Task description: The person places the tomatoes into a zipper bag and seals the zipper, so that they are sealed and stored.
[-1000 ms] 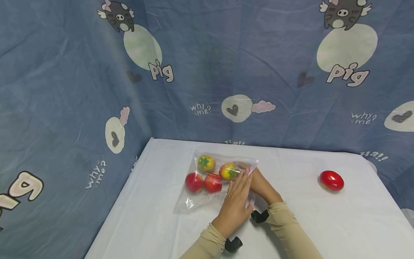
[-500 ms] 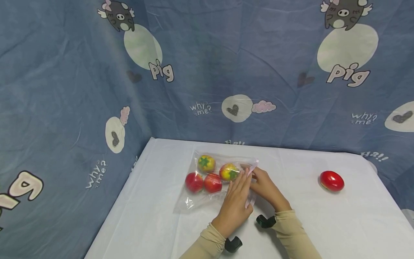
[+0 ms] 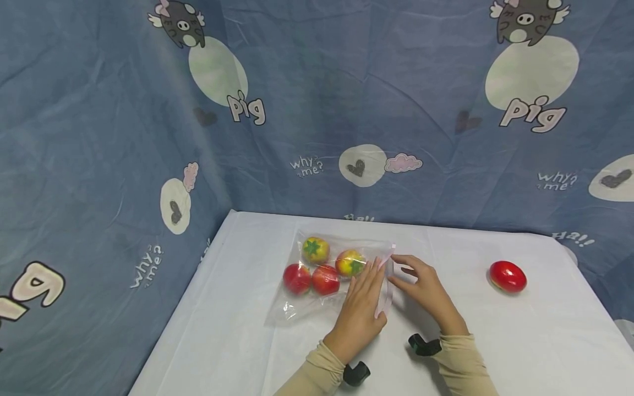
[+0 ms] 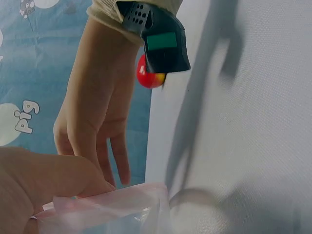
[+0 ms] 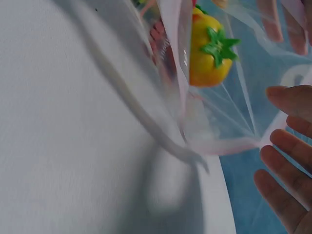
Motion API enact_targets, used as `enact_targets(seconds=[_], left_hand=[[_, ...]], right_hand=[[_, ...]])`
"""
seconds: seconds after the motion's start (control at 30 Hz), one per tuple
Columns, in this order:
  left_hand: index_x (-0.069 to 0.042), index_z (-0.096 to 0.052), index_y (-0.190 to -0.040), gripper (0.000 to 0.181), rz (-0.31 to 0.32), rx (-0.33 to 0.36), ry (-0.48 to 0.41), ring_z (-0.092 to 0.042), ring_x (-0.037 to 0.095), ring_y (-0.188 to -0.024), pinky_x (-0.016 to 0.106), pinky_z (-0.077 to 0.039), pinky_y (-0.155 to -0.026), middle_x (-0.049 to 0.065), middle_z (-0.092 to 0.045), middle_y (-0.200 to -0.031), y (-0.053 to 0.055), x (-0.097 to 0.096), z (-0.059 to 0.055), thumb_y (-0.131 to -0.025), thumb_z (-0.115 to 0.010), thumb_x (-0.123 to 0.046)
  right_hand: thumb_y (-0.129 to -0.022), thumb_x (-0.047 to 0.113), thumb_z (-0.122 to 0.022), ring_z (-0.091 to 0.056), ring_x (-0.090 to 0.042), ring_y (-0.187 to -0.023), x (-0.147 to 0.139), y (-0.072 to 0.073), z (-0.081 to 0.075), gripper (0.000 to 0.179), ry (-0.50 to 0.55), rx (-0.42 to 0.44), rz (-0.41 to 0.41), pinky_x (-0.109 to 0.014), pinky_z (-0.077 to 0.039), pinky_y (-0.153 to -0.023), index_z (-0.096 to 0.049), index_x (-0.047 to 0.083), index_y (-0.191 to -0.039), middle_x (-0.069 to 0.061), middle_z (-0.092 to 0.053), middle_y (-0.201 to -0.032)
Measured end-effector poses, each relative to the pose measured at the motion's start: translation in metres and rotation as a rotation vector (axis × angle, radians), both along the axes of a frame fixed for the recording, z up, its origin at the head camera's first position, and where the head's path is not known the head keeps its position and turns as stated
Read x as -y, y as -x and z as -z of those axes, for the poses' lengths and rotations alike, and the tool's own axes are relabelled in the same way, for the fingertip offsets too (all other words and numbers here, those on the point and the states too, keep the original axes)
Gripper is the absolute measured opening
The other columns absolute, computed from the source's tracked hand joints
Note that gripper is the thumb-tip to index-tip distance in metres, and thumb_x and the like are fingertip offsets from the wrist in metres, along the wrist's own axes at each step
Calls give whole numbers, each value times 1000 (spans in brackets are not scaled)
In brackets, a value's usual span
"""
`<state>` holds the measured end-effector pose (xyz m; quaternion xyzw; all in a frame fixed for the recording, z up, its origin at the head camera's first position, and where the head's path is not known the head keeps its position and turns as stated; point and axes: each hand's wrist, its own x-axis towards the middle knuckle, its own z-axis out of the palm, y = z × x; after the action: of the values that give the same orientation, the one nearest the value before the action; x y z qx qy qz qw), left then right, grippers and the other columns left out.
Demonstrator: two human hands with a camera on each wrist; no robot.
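Note:
In the head view a clear zip bag (image 3: 283,308) with a pink-edged mouth lies on the white table. Inside are two red round fruits (image 3: 297,279) and two yellow-red fruits (image 3: 316,250) with green star-shaped leaves; one yellow fruit (image 5: 209,53) shows large in the right wrist view. My left hand (image 3: 358,308) holds the bag at its mouth, fingers over the film and thumb at the pink edge (image 4: 117,202). Just right of the mouth is my right hand (image 3: 427,289), fingers loosely bent around nothing. The mouth stands parted in the right wrist view.
A glossy red oval fruit (image 3: 508,276) sits on the right side of the table (image 3: 545,341). Blue patterned cloth (image 3: 421,110) hangs behind the table and along its left. A dark camera mount (image 3: 424,345) is strapped to each wrist.
My right hand has drawn out of the bag's mouth, moving right and towards me, with nothing in it. The left hand, the bag and the fruits stay almost where they were.

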<state>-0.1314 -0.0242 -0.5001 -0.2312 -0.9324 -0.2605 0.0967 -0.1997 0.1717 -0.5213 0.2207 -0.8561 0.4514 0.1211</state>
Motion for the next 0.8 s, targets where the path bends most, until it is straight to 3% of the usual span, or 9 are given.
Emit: enact_targets(seconds=[0.13,0.3,0.37,0.53,0.8], left_hand=[[-8,-28,-163,102,-6,4,6,-27,27,-160,61,-36,-122,7,-25,-173,0,-1,0,-76,-81,-7],[-9,-27,-164,103,-11,10,10,-26,25,-160,59,-35,-123,5,-23,-173,0,-1,1,-76,-80,-7],[-9,-27,-164,103,-13,13,10,-25,25,-160,59,-35,-123,4,-23,-174,0,-1,1,-76,-80,-7],[-9,-27,-164,102,-14,22,7,-25,25,-160,59,-34,-124,5,-23,-173,0,-2,0,-77,-80,-7],[-9,-27,-164,102,-12,32,-4,-25,25,-160,59,-33,-124,5,-23,-173,0,-2,1,-77,-80,-6]], right_hand=[[-81,-1,-83,-67,-34,-120,-11,-3,0,49,3,-42,40,-45,-60,-94,-67,-5,-127,-21,-70,-128],[-79,-3,-85,-59,8,-121,-27,-5,2,49,17,-67,89,-29,-58,-95,-68,-3,-125,-20,-71,-127],[-79,-3,-85,-53,16,-120,-32,-6,1,49,29,-69,101,-20,-57,-96,-69,-2,-125,-20,-72,-127],[-79,-1,-85,-52,20,-117,-46,-10,-1,50,53,-62,140,-5,-50,-96,-70,1,-126,-19,-71,-128],[-77,-5,-86,-50,24,-115,-67,-13,1,53,59,-78,182,1,-44,-94,-69,-3,-127,-24,-70,-126]])
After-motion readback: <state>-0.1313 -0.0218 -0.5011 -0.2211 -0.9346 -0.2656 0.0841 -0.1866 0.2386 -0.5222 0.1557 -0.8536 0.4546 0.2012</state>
